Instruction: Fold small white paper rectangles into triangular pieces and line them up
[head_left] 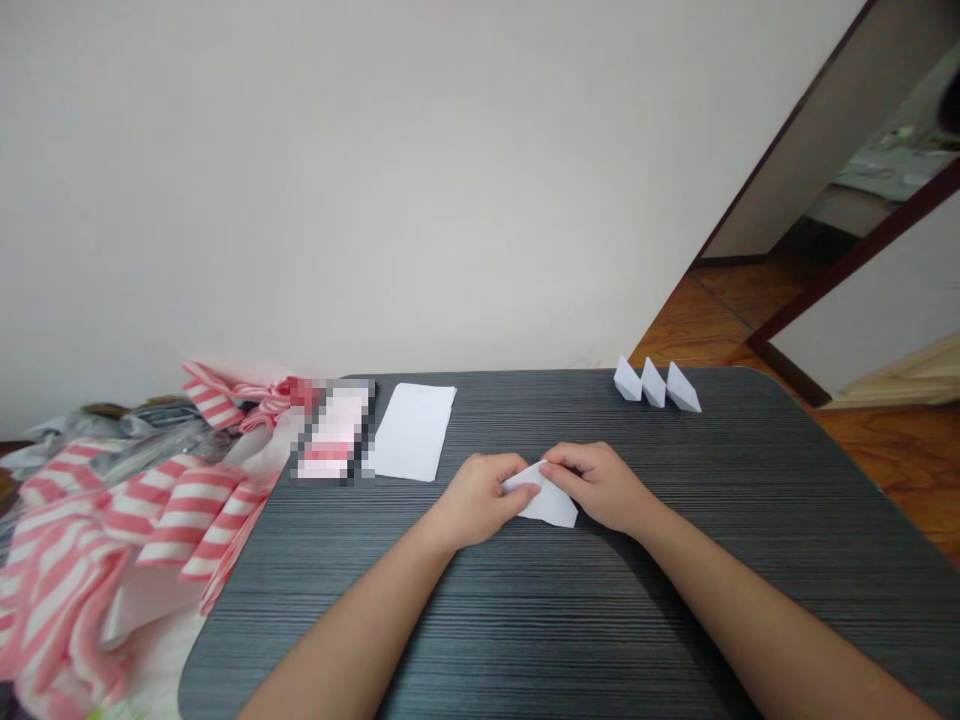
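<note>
A small folded piece of white paper [551, 505] lies on the dark striped table [525, 620], near its middle. My left hand [480, 498] pinches its left corner with curled fingers. My right hand [600, 485] is closed over its upper right part, fingertips pressed on the fold. Both hands meet above the paper, which partly shows between and below them.
A flat white paper sheet [412, 430] lies at the table's far left, next to a blurred pink-and-white item [334, 435]. Three small folded white paper shapes [656, 385] stand in a row at the far right edge. Pink-striped cloth [112, 540] is heaped left of the table.
</note>
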